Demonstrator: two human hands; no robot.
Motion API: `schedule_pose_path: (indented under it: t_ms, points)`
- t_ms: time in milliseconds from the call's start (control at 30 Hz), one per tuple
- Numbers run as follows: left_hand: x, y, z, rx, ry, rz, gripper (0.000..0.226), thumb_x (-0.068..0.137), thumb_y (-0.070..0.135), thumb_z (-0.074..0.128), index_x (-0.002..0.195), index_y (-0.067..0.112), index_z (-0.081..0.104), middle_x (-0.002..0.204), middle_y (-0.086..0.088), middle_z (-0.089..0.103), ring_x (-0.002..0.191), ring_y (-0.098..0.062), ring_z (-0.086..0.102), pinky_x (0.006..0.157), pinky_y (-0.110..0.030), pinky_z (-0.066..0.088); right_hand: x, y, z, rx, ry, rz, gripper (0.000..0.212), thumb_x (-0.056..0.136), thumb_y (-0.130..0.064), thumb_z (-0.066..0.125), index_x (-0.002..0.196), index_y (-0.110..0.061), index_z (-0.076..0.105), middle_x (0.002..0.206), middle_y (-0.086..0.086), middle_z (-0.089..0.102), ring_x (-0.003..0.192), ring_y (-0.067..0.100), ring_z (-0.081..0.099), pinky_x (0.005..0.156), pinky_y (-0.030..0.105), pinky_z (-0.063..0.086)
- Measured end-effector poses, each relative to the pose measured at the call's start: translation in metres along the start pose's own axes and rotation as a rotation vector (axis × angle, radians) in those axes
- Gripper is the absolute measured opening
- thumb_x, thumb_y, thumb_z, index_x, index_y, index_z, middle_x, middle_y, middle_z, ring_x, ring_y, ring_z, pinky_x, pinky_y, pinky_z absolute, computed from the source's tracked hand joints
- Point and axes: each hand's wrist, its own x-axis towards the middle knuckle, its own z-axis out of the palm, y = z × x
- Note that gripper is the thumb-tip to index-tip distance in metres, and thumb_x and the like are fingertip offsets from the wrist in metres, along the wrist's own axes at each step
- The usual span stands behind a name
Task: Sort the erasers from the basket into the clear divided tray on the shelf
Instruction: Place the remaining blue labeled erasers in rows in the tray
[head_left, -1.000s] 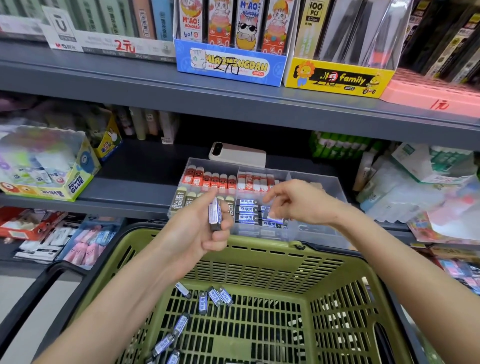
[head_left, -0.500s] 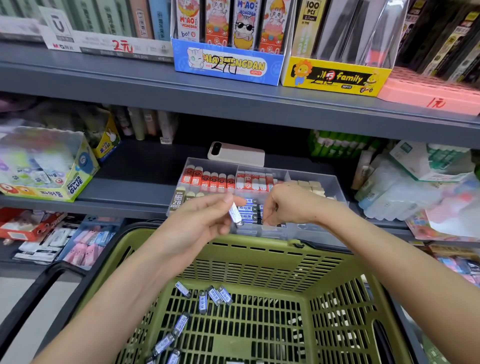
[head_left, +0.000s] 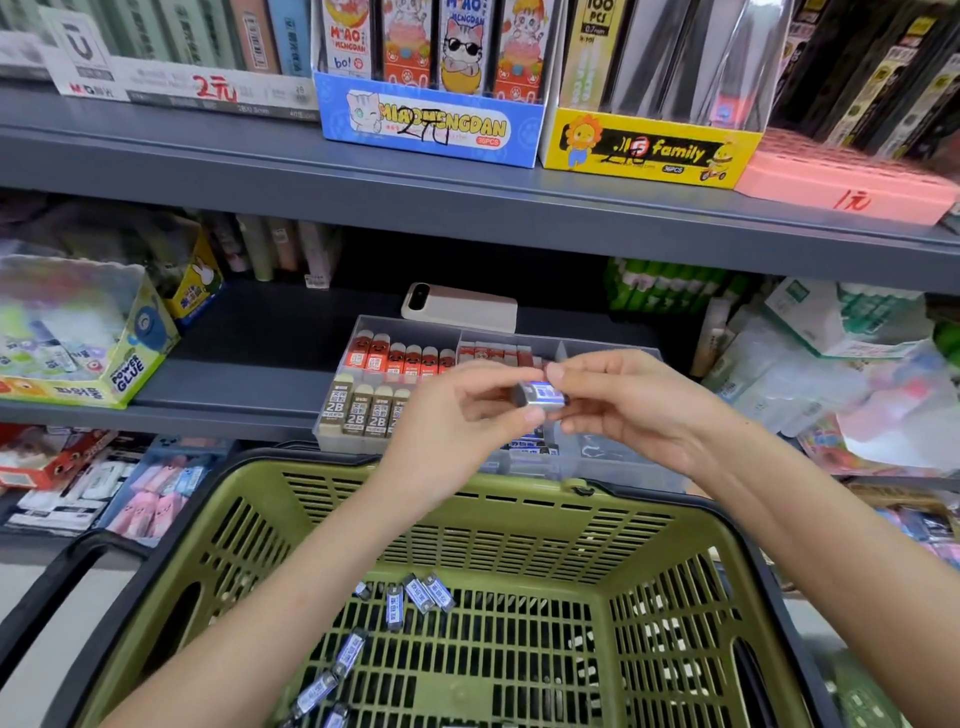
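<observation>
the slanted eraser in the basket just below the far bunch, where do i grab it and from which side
Pinch the eraser across its two long sides mid-length, coming straight down. It lies flat and slanted on the basket floor, so turn the grip to match; the walls would likely block a sideways reach.

Operator body, visible parts: left hand (head_left: 457, 415) and right hand (head_left: 634, 410), both bare. Left forearm (head_left: 291, 597) and right forearm (head_left: 831, 545) are slender, smooth and uncovered to the frame edge. Fingernails (head_left: 555, 372) are short, trimmed close to the fingertips.
</observation>
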Motion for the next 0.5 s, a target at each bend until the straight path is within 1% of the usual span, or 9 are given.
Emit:
schedule_pose_path:
  t_ms: [67, 100, 167, 200, 233, 300, 367, 467, 500]
  points:
    - [0.004, -0.005, 0.006, 0.117, -0.023, 0.022, 0.037, 0.081, 0.003, 0.070, 0.110, 0.025, 0.066, 0.107, 0.005, 0.066, 0.096, -0.003, 0.064, 0.087, -0.017, 0.049, 0.001, 0.001, -0.004, 0.008, 0.054, -0.047, 0.009, 0.072, -0.017, 0.067, 0.074, -0.008, 0.071, 0.065, 0.003, 0.069, 0.059, 0.009, 0.062, 0.054, 0.015, 0.051]
    - [0.006, -0.009, 0.007, 0.199, -0.027, 0.008, 0.037, 0.082, 0.008, 0.071, 0.114, 0.025, 0.065, 0.111, 0.007, 0.065, 0.101, -0.004, 0.062, 0.093, -0.018, 0.046, 0.002, 0.001, -0.008, -0.029, 0.120, -0.097, 0.005, 0.072, -0.013, 0.070, 0.070, -0.008, 0.069, 0.062, 0.001, 0.068, 0.055, 0.008, 0.060, 0.052, 0.015, 0.051]
    - [0.005, -0.019, 0.005, 0.531, -0.034, 0.044, 0.039, 0.085, 0.025, 0.069, 0.123, 0.023, 0.062, 0.122, 0.008, 0.061, 0.114, -0.007, 0.054, 0.101, -0.016, 0.032, 0.009, 0.002, -0.019, -0.238, 0.288, -0.218, 0.016, 0.070, -0.008, 0.078, 0.071, -0.008, 0.062, 0.058, 0.002, 0.065, 0.048, 0.007, 0.055, 0.049, 0.015, 0.048]
    - [0.004, -0.025, 0.003, 0.725, -0.062, 0.117, 0.040, 0.086, 0.033, 0.066, 0.125, 0.023, 0.061, 0.126, 0.008, 0.059, 0.119, -0.009, 0.050, 0.101, -0.015, 0.024, 0.013, 0.002, -0.023, -0.390, 0.341, -0.256, 0.024, 0.067, -0.010, 0.082, 0.072, -0.010, 0.058, 0.059, 0.003, 0.065, 0.048, 0.007, 0.054, 0.050, 0.018, 0.047]
    - [0.002, -0.031, 0.001, 0.869, -0.112, 0.202, 0.040, 0.087, 0.039, 0.063, 0.124, 0.024, 0.061, 0.129, 0.008, 0.057, 0.123, -0.011, 0.047, 0.103, -0.018, 0.017, 0.017, 0.002, -0.025, -0.540, 0.349, -0.278, 0.031, 0.064, -0.013, 0.085, 0.071, -0.013, 0.054, 0.062, 0.004, 0.066, 0.050, 0.009, 0.056, 0.053, 0.021, 0.047]
    - [-0.002, -0.040, -0.001, 1.041, -0.224, 0.300, 0.041, 0.087, 0.049, 0.057, 0.122, 0.028, 0.063, 0.134, 0.007, 0.054, 0.129, -0.014, 0.042, 0.111, -0.029, 0.005, 0.025, 0.005, -0.023, -0.785, 0.260, -0.321, 0.036, 0.062, -0.016, 0.087, 0.066, -0.018, 0.051, 0.064, -0.001, 0.066, 0.057, 0.011, 0.057, 0.059, 0.022, 0.046]
    - [-0.004, -0.046, -0.002, 1.105, -0.279, 0.303, 0.043, 0.088, 0.057, 0.051, 0.122, 0.033, 0.062, 0.139, 0.006, 0.049, 0.134, -0.014, 0.036, 0.115, -0.039, -0.005, 0.034, 0.009, -0.021, -1.001, 0.160, -0.366, 0.036, 0.063, -0.015, 0.085, 0.061, -0.023, 0.050, 0.062, -0.008, 0.060, 0.058, 0.009, 0.055, 0.058, 0.020, 0.042]
    - [-0.003, -0.049, -0.002, 1.109, -0.286, 0.304, 0.041, 0.088, 0.058, 0.047, 0.117, 0.034, 0.064, 0.140, 0.005, 0.049, 0.138, -0.016, 0.033, 0.117, -0.046, -0.006, 0.045, 0.013, -0.021, -1.169, 0.044, -0.338, 0.029, 0.066, -0.019, 0.084, 0.061, -0.023, 0.055, 0.063, -0.011, 0.058, 0.063, 0.008, 0.054, 0.063, 0.025, 0.043]
    - [-0.003, -0.049, -0.002, 1.114, -0.285, 0.307, 0.040, 0.088, 0.057, 0.047, 0.116, 0.034, 0.064, 0.140, 0.005, 0.049, 0.138, -0.017, 0.032, 0.117, -0.046, -0.006, 0.047, 0.013, -0.021, -1.210, 0.006, -0.305, 0.026, 0.065, -0.022, 0.084, 0.062, -0.024, 0.058, 0.063, -0.012, 0.058, 0.066, 0.008, 0.055, 0.065, 0.022, 0.044]
